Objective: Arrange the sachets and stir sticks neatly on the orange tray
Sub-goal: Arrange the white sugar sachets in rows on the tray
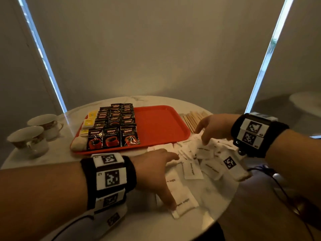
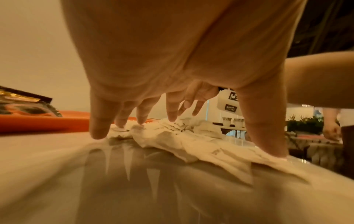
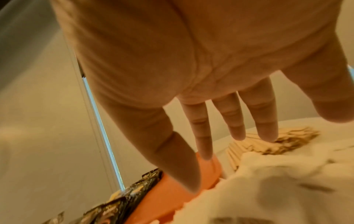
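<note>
The tray (image 1: 161, 126) lies beyond both hands, its left part already filled with rows of coffee sachets (image 1: 112, 126); the rest is bare. White sugar sachets (image 1: 192, 168) are loose under the spread left hand (image 1: 152, 173) and right hand (image 1: 215, 127), neither gripping. Sticks (image 1: 192, 120), just past the right fingertips, await placing.

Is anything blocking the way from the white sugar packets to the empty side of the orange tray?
Nothing visible does. The white sugar packets lie right beside the orange tray, whose right half is bare. Only its low rim lies between.
</note>
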Available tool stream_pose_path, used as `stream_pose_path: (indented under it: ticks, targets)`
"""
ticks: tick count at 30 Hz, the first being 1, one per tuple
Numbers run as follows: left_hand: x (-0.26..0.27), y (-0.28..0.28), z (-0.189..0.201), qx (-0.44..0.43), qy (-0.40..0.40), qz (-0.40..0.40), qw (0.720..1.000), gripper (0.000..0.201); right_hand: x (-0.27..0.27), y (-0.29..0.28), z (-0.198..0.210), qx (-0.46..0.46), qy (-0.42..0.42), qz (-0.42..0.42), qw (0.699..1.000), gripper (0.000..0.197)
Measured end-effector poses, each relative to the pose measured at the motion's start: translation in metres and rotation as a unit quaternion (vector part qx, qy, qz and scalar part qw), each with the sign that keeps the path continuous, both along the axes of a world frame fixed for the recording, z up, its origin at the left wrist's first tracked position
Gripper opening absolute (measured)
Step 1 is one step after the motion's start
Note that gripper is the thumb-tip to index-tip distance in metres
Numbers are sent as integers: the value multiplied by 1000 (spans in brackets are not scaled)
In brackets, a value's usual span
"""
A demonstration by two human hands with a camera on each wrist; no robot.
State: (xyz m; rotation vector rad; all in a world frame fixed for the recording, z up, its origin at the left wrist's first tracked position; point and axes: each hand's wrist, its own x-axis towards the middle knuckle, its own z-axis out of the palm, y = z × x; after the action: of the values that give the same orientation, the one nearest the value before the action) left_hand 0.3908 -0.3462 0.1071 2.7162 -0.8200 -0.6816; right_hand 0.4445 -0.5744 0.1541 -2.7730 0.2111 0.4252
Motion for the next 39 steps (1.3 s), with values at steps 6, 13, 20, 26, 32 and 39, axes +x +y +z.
stream_pose_path:
  ticks: [6, 13, 20, 26, 32, 39]
  targets:
    - [12, -23, -2, 80, -73, -22, 994, 116, -22, -11, -20, -80, 99, 45, 991, 89]
    - [9, 5, -3, 65, -133, 17, 989, 67, -41, 36, -31, -177, 22, 182, 967, 74]
    - [-4, 77, 3, 81, -112, 86, 987, 65, -49, 118, -39, -194, -21, 326, 925, 51]
    - [-6, 112, 13, 74, -54, 118, 989, 99, -45, 123, -17, -52, 24, 283, 957, 65]
    - [8, 92, 11, 31, -81, 78, 993, 128, -12, 46, 13, 6, -43, 40, 998, 39]
    - [17, 57, 1, 80, -53, 14, 995, 118, 8, -2, -16, -87, -3, -78, 993, 51]
